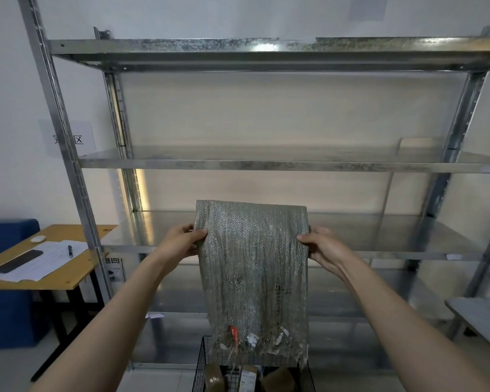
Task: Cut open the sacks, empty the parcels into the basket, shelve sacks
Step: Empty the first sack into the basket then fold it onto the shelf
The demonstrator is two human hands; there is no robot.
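Note:
A grey-green woven sack (252,278) hangs flat and limp in front of the metal shelving, its frayed cut end with red and white scraps pointing down. My left hand (181,241) grips its upper left edge and my right hand (323,247) grips its upper right edge. Directly below the sack's open end stands a black wire basket (200,366) holding several brown cardboard parcels (215,377). The steel shelf (379,233) behind the sack's top is bare.
The galvanised shelving rack (238,165) fills the view, with a small box (416,144) on the shelf above. A wooden table (54,281) at the left carries papers, a phone, a pen and a mouse. A grey table corner (478,312) juts in at the right.

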